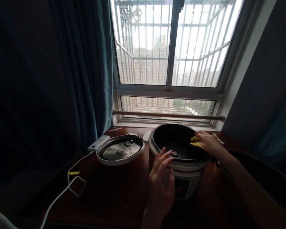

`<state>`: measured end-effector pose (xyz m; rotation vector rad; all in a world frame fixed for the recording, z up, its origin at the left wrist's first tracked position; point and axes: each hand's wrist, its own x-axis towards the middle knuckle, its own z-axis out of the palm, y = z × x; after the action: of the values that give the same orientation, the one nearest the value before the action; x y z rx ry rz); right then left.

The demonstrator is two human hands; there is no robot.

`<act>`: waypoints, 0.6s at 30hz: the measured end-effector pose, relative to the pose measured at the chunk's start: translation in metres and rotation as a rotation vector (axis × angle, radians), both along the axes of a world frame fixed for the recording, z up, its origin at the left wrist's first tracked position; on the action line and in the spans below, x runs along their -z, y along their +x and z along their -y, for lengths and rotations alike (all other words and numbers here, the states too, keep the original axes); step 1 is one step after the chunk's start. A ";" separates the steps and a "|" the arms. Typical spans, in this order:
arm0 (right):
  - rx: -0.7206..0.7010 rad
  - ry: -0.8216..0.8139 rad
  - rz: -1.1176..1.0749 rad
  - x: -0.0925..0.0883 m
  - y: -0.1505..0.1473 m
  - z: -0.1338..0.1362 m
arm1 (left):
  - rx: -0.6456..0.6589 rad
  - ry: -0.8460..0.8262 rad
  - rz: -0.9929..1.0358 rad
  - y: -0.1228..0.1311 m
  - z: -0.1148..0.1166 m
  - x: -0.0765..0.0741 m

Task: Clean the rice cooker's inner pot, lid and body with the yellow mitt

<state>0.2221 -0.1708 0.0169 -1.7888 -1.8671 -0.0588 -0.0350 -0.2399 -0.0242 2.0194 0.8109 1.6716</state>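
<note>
An electric pressure cooker (pixel 154 152) stands lidless on the dark wooden table, its black inside facing up. My right hand (pixel 206 143) grips a yellow cloth (pixel 196 142) at the cooker's right rim, and part of the cloth hangs over the inner wall. Fingers spread, my left hand (pixel 160 181) is at the front left rim with nothing in it. Whether its fingertips touch the rim I cannot tell. The cooker's round lid (pixel 121 151) lies to the left with its metal underside up.
Right of the cooker is a large dark pan (pixel 257 178), partly behind my right forearm. A white power bank (pixel 98 143) with a white cable (pixel 59 198) lies beyond the lid. Behind the table (pixel 109 190) are a barred window and a blue curtain (pixel 90 73).
</note>
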 end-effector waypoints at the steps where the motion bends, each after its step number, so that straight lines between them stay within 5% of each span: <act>1: -0.013 -0.022 0.055 -0.003 0.004 -0.013 | 0.006 0.013 -0.050 0.003 -0.001 0.002; 6: -0.103 -0.065 0.229 -0.011 -0.001 -0.067 | -0.010 0.045 -0.208 0.011 -0.007 0.011; 12: -0.112 -0.103 0.161 -0.019 -0.021 -0.116 | -0.019 0.050 -0.266 0.008 -0.010 0.011; 18: -0.083 -0.102 0.018 -0.012 -0.019 -0.126 | 0.011 0.047 -0.303 0.006 -0.012 0.014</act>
<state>0.2034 -0.0444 0.0287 -1.7802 -1.9877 0.0513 -0.0290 -0.2278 -0.0380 2.3413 0.8623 1.4092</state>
